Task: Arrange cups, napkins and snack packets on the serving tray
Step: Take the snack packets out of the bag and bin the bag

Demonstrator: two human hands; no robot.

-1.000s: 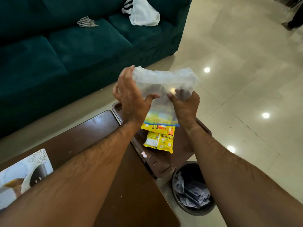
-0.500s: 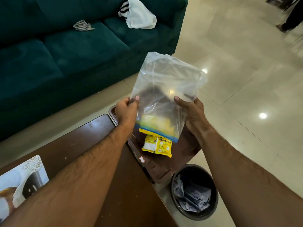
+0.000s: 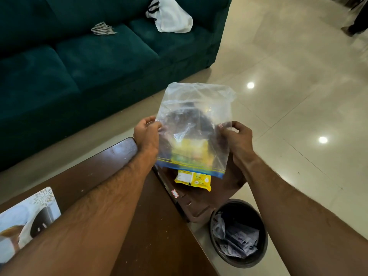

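I hold a clear zip bag (image 3: 196, 108) upside down over the dark brown serving tray (image 3: 197, 204), its blue-and-yellow zip edge pointing down. My left hand (image 3: 147, 134) pinches the bag's left side and my right hand (image 3: 236, 139) pinches its right side. A yellow snack packet (image 3: 194, 179) lies on the tray just below the bag's mouth. More yellow packets show blurred through the plastic; I cannot tell whether they are inside the bag or on the tray behind it.
The tray sits at the right end of a brown wooden table (image 3: 151, 226). A black bin (image 3: 239, 234) with crumpled paper stands on the tiled floor below it. A printed box (image 3: 25, 220) lies at the table's left. A teal sofa (image 3: 79, 56) carries a white bag (image 3: 173, 15).
The bag was bunched up between both hands a second ago; now it hangs spread flat and lower, with the hands moved apart to its two sides. One packet lies further out on the tray.
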